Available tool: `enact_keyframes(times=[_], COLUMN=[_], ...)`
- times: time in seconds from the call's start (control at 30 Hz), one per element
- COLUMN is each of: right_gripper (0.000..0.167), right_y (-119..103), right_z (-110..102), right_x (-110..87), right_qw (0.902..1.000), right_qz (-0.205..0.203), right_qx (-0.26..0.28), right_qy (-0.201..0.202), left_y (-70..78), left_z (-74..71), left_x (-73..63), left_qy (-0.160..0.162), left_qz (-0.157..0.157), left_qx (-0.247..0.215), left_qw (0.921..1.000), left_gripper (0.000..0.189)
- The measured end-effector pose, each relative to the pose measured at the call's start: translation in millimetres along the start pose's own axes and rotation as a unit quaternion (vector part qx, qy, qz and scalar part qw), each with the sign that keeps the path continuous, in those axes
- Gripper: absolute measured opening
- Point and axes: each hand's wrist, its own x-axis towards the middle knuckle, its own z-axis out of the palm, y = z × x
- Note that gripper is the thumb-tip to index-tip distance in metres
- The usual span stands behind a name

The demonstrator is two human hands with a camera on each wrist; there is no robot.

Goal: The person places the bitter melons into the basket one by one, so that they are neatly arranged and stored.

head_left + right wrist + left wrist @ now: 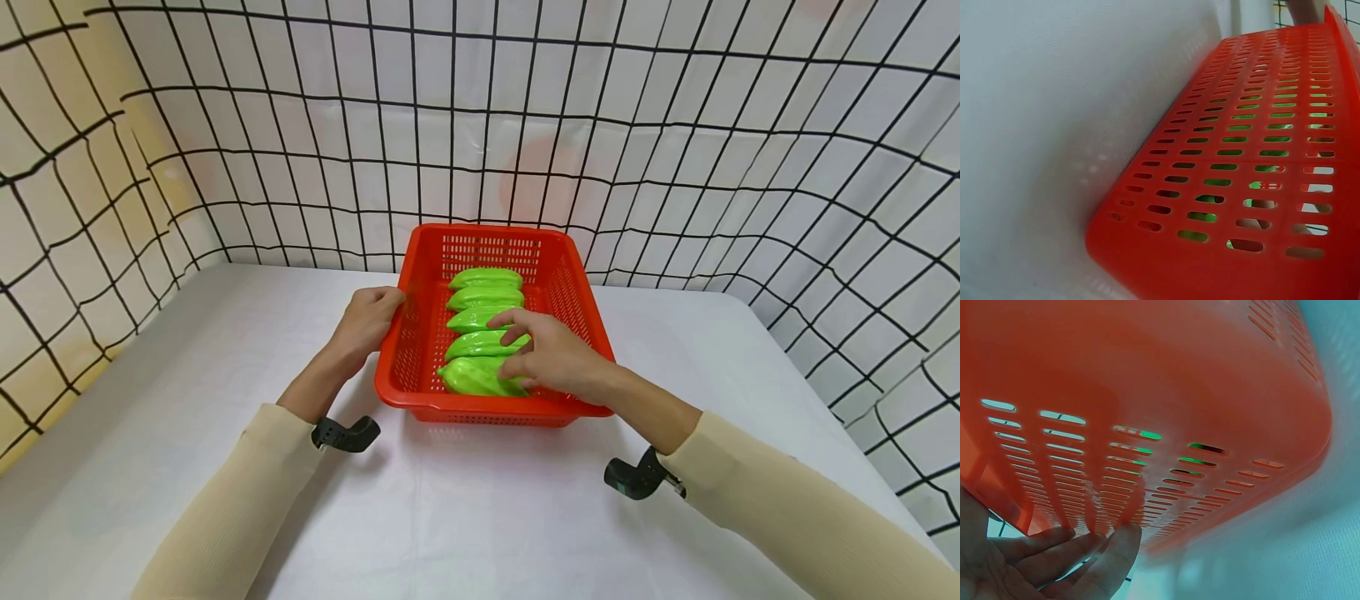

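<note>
A red plastic basket (494, 403) with slotted walls stands on the white table. Inside lie several glossy, bright green, ridged vegetables (485, 277) with tapered ends, lined up one behind another. My left hand (369, 318) grips the basket's left rim; in the left wrist view its fingers (1075, 556) lie along the outer wall. Over the basket's right side reaches my right hand (558, 354), fingers spread and slightly bent. Its lower fingertips are right at the right end of the nearest green vegetable (476, 377). The right wrist view shows the basket's outer wall (1210, 262), which hides most of that hand.
A white cloth with black grid lines (480, 125) rises behind the table and along both sides. The white tabletop (480, 517) extends left, right and in front of the basket. Black wrist cameras (347, 434) sit below both hands.
</note>
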Motion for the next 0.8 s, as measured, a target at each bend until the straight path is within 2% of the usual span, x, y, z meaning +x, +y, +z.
enact_keyframes(times=[0.17,0.43,0.6,0.8], right_gripper=[0.06,0.06,0.056,0.052], right_y=[-5.9,-15.9,-18.6,-21.5], right_z=[4.9,13.7,16.7,15.0], right_x=[-1.4,1.5,2.8,2.3], right_qw=[0.9972,0.9865,0.9835,0.9865], right_qz=[-0.008,-0.023,-0.036,-0.038], right_qx=[-0.07,-0.157,-0.173,-0.159], right_qy=[-0.024,-0.042,-0.04,-0.011], left_y=[0.0,-0.5,-0.6,-1.2], left_z=[0.8,1.1,0.7,0.6], left_x=[0.7,1.2,0.5,1.5], left_qy=[0.0,0.006,0.004,0.004], left_qz=[-0.003,-0.006,-0.001,-0.005], left_qx=[-0.001,-0.006,-0.005,-0.004], left_qw=[1.0,0.9999,1.0,1.0], left_gripper=[0.038,0.037,0.039,0.038])
